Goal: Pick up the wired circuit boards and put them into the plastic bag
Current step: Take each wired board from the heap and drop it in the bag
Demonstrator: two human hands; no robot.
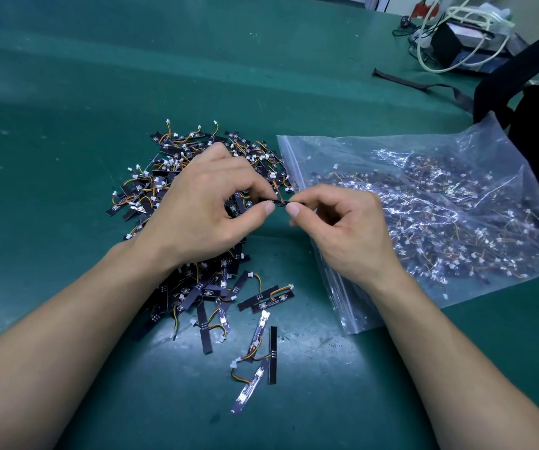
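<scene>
- A thin black circuit board (281, 203) is pinched at either end by the left hand (206, 203) and right hand (342, 228).
- Below, a pile of wired boards (196, 287) on the green table (66, 108).
- Beside it, a clear plastic bag (424, 206), part-filled with boards.

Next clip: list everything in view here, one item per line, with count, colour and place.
held circuit board: one, black, between both hands, above the table
pile of wired circuit boards: many, black with orange-yellow wires and white plugs, centre-left
loose boards: several, black, nearer than the pile
plastic bag: one, clear, right of the pile
boards in bag: many, black
table: one, green
box: one, black, far right
white cables: a few, over the box
strap: one, black, far right
left hand: pinches the board's left end
right hand: pinches its right end
</scene>
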